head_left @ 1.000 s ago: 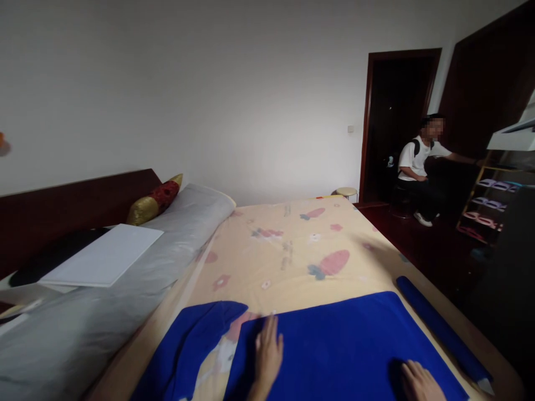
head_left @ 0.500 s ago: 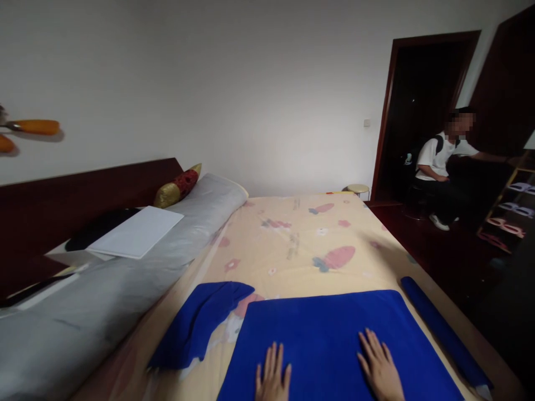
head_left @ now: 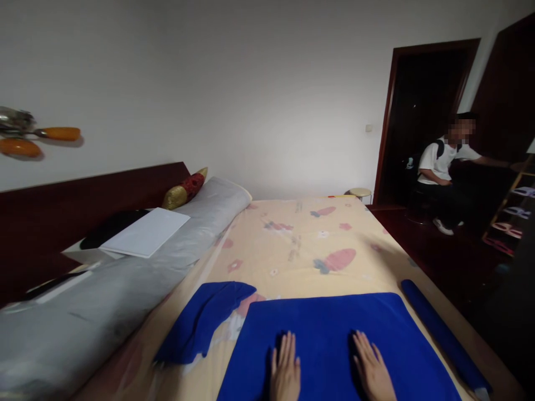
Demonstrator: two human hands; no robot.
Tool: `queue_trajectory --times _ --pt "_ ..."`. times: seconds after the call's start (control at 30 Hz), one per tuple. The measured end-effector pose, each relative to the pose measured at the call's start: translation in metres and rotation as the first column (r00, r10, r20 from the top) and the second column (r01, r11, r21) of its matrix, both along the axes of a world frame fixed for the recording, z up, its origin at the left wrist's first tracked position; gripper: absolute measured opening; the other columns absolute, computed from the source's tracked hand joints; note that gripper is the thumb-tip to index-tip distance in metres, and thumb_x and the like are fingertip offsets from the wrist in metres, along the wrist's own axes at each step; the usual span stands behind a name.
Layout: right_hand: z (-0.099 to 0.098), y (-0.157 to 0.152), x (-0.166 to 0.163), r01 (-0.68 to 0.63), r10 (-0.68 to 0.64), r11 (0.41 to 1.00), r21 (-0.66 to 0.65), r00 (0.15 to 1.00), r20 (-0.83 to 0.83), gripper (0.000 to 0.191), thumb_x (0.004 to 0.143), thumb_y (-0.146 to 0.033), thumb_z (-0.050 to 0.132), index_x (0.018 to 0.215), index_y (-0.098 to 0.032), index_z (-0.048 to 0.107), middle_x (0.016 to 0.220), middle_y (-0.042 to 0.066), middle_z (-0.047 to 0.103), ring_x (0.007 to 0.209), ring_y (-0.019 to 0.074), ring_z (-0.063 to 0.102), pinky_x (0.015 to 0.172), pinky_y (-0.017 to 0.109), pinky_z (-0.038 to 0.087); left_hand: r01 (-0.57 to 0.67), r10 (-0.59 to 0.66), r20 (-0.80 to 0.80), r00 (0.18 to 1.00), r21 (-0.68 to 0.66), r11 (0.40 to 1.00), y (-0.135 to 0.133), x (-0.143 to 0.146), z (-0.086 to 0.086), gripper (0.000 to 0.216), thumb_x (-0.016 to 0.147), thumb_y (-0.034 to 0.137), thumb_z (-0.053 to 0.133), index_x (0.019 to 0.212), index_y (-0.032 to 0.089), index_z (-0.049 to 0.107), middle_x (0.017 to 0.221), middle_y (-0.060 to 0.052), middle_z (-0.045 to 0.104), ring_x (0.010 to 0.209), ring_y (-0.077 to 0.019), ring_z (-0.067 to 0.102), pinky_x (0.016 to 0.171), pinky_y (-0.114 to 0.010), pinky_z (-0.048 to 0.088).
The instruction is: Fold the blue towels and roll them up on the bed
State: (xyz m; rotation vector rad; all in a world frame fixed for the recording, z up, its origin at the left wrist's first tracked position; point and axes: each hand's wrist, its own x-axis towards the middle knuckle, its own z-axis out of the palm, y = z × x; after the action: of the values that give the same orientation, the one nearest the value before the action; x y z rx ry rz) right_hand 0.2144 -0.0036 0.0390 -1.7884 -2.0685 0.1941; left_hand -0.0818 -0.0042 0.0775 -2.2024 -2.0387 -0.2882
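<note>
A large blue cloth (head_left: 321,345) lies spread flat on the bed at the bottom of the view. On its left half rests my left hand (head_left: 286,370), palm down with fingers stretched out. My right hand (head_left: 371,367) lies flat on the right half, fingers extended, holding nothing. To the left is a smaller, wrinkled blue cloth (head_left: 204,320). Along the right side of the bed lies a narrow blue roll (head_left: 443,334), apart from my right hand.
The bed (head_left: 301,267) has a sheet with a strawberry print. Grey bedding (head_left: 125,295), a white board (head_left: 146,232) and a cushion (head_left: 186,189) line the headboard. Beyond the bed, a person (head_left: 443,167) sits near the doorway beside a shoe rack (head_left: 512,211).
My hands have moved closer together on the blue cloth: the left one has slid to the right and slightly forward, the right one slightly left. The view has shifted a little.
</note>
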Motion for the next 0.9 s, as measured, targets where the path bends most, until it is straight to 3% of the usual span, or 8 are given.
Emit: queue_trajectory --times 0.17,0.23,0.33,0.47,0.63,0.73,0.8,0.9 --pt "0.004 0.008 -0.07 -0.223 0.216 0.969 -0.11 0.974 -0.072 0.051 0.095 -0.037 0.028 0.145 -0.032 0.023 0.152 -0.003 0.026 0.142 0.0218 0.026 0.116 0.048 0.03 0.212 -0.215 0.112 0.97 0.043 0.976 0.007 0.081 -0.041 0.057 0.094 0.031 0.031 0.144 0.032 0.006 0.152 0.006 0.032 0.138 -0.0179 0.038 0.113 -0.041 0.04" --pt "-0.002 0.009 -0.075 -0.235 0.229 0.966 -0.105 0.971 -0.067 0.051 0.095 -0.038 0.03 0.145 -0.035 0.021 0.153 -0.004 0.025 0.142 0.0231 0.026 0.116 0.051 0.029 0.223 -0.222 0.156 0.963 0.014 0.975 0.006 0.089 -0.052 0.057 0.093 0.036 0.034 0.143 0.034 0.007 0.151 0.006 0.033 0.137 -0.0193 0.04 0.112 -0.044 0.04" --pt "-0.006 0.009 -0.067 -0.201 0.198 0.975 -0.095 0.979 -0.043 0.05 0.095 -0.043 0.028 0.145 -0.037 0.02 0.153 -0.004 0.023 0.142 0.0229 0.025 0.115 0.052 0.029 0.219 -0.208 0.215 0.954 -0.032 0.975 0.004 0.085 -0.051 0.056 0.094 0.034 0.032 0.143 0.035 0.007 0.152 0.007 0.029 0.139 -0.0195 0.036 0.115 -0.048 0.037" --pt "-0.005 0.009 -0.021 -0.007 0.009 0.997 -0.073 1.0 0.025 0.056 0.093 -0.056 0.025 0.145 -0.033 0.025 0.154 0.0 0.025 0.142 0.0225 0.026 0.116 0.051 0.027 0.223 -0.204 0.243 0.949 -0.056 0.973 0.002 0.08 -0.038 0.057 0.093 0.026 0.029 0.144 0.037 0.005 0.153 0.009 0.026 0.141 -0.017 0.032 0.116 -0.047 0.035" --pt "-0.029 -0.009 0.104 0.238 -0.237 0.971 0.006 0.964 0.123 0.066 0.089 -0.062 0.03 0.147 -0.032 0.021 0.155 0.0 0.025 0.143 0.0235 0.024 0.116 0.053 0.023 0.209 -0.173 0.279 0.945 -0.106 0.972 0.0 0.083 -0.03 0.058 0.094 0.026 0.027 0.145 0.039 0.002 0.155 0.01 0.02 0.142 -0.0167 0.028 0.118 -0.049 0.031" --pt "-0.051 -0.022 0.167 0.288 -0.287 0.958 0.016 0.949 0.132 0.066 0.088 -0.062 0.029 0.147 -0.032 0.023 0.155 -0.001 0.027 0.143 0.0227 0.024 0.115 0.052 0.027 0.216 -0.166 0.31 0.936 -0.135 0.967 -0.001 0.085 -0.028 0.058 0.094 0.027 0.026 0.145 0.039 0.001 0.156 0.01 0.019 0.143 -0.0173 0.026 0.119 -0.05 0.028" --pt "-0.058 -0.025 0.181 0.308 -0.311 0.95 0.046 0.941 0.135 0.069 0.086 -0.064 0.026 0.145 -0.03 0.029 0.154 0.001 0.03 0.142 0.0234 0.026 0.115 0.051 0.027 0.219 -0.163 0.327 0.931 -0.143 0.965 -0.001 0.085 -0.027 0.058 0.094 0.027 0.026 0.145 0.039 0.001 0.157 0.01 0.019 0.144 -0.0171 0.025 0.12 -0.05 0.027" --pt "-0.048 -0.019 0.151 0.364 -0.38 0.923 0.123 0.915 0.139 0.075 0.085 -0.068 0.024 0.144 -0.023 0.033 0.153 0.005 0.032 0.142 0.0274 0.027 0.116 0.055 0.023 0.224 -0.164 0.342 0.925 -0.143 0.964 -0.002 0.085 -0.027 0.058 0.094 0.027 0.025 0.145 0.04 0.0 0.157 0.01 0.018 0.144 -0.0162 0.024 0.12 -0.051 0.025"
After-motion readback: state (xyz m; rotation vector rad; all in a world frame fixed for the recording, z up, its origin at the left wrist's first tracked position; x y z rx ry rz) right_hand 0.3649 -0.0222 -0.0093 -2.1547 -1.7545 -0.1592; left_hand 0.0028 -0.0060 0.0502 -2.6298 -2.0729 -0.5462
